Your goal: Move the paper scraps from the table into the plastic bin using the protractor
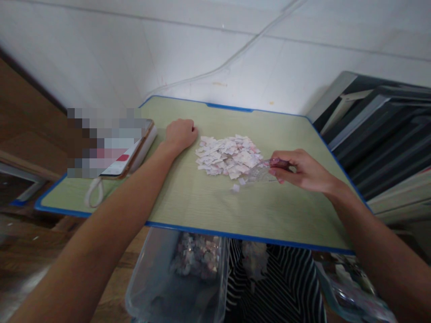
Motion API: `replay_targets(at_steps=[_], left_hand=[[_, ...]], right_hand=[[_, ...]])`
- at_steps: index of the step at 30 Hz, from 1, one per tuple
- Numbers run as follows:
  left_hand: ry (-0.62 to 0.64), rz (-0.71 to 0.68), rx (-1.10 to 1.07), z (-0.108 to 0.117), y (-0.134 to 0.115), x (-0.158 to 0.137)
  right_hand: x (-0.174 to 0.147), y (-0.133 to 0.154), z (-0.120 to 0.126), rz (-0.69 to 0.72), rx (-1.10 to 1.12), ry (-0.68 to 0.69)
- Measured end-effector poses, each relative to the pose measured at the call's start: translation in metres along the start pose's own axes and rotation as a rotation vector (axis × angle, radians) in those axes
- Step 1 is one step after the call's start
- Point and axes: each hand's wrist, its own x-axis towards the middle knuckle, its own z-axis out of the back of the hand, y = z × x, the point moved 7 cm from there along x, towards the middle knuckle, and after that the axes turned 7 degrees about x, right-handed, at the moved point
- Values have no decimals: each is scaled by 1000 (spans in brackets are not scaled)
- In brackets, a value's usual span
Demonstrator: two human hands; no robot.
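Paper scraps form one pile beside our left hand, loosely fisted; our right hand pinches one clear plastic tool.

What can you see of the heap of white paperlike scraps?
The heap of white paperlike scraps is a low, loose mound of flat, angular pieces, some pinkish. It rests on the pale green tabletop, between the left hand and right hand. The clear plastic tool in the right hand reaches its right edge; stray pieces lie nearby.

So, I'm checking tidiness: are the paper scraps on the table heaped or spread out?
Heaped: paper scraps mostly overlap in one mound, with a couple loose in front.
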Motion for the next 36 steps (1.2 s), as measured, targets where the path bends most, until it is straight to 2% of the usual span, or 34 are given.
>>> replay_targets(at_steps=[4,7,15,25,31,36], left_hand=[[4,-3,3,1,-1,-1],[-4,-15,13,0,-1,0],[1,-13,14,0,-1,0],[-3,-22,13,1,-2,0],[0,-25,10,1,-1,0],[-2,-26,1,1,-1,0]], right_hand=[[0,-1,-10,-12,39,106],[1,4,-20,39,22,155],[3,11,-43,116,31,208],[3,34,-87,263,29,163],[4,28,-81,214,82,39],[5,26,-79,171,60,20]])
